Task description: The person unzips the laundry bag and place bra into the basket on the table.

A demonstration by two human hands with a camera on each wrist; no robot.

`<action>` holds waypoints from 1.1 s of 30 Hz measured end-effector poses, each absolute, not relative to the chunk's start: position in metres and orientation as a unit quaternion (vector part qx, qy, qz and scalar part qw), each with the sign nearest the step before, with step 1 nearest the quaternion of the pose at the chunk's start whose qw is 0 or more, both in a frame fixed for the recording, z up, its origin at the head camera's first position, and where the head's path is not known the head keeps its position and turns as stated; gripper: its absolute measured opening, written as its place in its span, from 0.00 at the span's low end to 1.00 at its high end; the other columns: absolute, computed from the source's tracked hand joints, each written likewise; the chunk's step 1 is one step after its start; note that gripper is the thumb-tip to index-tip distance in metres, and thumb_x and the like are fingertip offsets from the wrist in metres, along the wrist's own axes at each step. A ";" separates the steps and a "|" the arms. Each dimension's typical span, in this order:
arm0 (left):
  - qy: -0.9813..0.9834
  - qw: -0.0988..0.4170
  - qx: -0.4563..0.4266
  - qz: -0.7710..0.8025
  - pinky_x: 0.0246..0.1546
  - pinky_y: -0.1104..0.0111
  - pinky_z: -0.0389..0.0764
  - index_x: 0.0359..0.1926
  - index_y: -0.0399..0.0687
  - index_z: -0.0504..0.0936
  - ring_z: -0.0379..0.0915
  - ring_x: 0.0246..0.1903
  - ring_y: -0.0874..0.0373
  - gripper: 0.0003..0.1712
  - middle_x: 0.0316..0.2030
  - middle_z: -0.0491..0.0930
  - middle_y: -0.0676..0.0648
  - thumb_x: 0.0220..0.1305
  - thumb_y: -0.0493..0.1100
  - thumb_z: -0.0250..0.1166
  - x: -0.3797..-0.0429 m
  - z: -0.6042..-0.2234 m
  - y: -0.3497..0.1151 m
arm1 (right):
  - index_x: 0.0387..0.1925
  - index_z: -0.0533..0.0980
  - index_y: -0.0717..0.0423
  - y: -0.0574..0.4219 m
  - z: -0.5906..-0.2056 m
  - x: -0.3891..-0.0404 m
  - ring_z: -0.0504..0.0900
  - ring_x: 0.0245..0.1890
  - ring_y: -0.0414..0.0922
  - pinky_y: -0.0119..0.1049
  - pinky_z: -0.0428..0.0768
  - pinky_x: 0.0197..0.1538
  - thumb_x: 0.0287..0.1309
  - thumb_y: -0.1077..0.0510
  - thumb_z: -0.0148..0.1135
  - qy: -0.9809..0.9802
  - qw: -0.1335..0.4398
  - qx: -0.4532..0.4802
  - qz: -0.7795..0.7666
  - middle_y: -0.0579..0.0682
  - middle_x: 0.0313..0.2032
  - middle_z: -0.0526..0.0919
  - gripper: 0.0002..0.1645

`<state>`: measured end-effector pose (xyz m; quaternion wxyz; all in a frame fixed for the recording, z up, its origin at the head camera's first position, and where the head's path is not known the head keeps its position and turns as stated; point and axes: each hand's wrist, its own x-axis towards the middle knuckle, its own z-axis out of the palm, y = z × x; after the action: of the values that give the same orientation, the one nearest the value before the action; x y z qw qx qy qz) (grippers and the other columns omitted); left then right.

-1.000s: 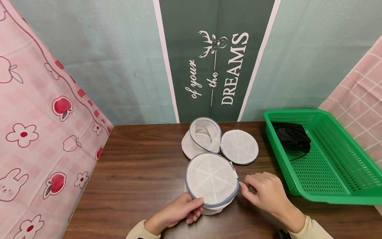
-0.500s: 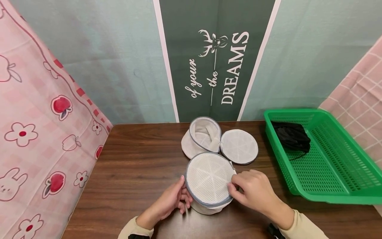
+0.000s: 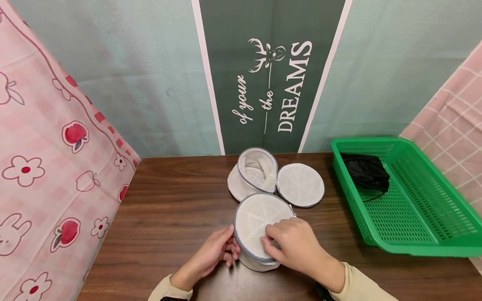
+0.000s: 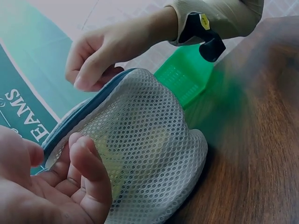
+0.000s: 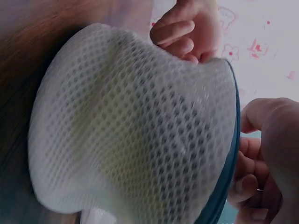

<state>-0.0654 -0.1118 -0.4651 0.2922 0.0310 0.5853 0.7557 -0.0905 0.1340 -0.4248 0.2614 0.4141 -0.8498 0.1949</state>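
A white mesh laundry bag [image 3: 256, 221] with a round lid and a grey-blue zipper rim stands on the table between both hands. My left hand [image 3: 216, 253] holds its left rim, thumb at the zipper edge and other fingers loosely curled against the mesh side in the left wrist view. Over the front right of the lid, my right hand [image 3: 295, 246] is curled in a pinch at the zipper rim [image 4: 88, 105]; its fingers cover the zipper pull. In the right wrist view, the right fingertips [image 5: 245, 184] lie against the blue edge.
Behind stands a second white mesh bag [image 3: 244, 188] with its round lid [image 3: 300, 185] lying unzipped to the right. At the right, a green plastic basket [image 3: 414, 200] holds a bundle of black fabric [image 3: 365, 172]. Patterned cloth hangs around the dark wooden table [image 3: 169, 200].
My right hand has moved left along the zipper rim, from the bag's right side to its front. My left hand has shifted from the front of the rim to its left side.
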 end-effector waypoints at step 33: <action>0.575 0.294 0.060 0.761 0.20 0.78 0.72 0.36 0.46 0.75 0.71 0.24 0.68 0.11 0.27 0.76 0.54 0.78 0.40 0.50 -0.066 -0.472 -0.107 | 0.17 0.65 0.45 0.109 -0.434 -0.086 0.67 0.13 0.39 0.34 0.65 0.21 0.40 0.36 0.76 -0.854 0.262 0.418 0.165 0.38 0.13 0.64 0.29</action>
<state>-0.0665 -0.1068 -0.4722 0.2943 0.0602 0.5754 0.7607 -0.0860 0.1088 -0.4343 0.2617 0.4179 -0.8542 0.1650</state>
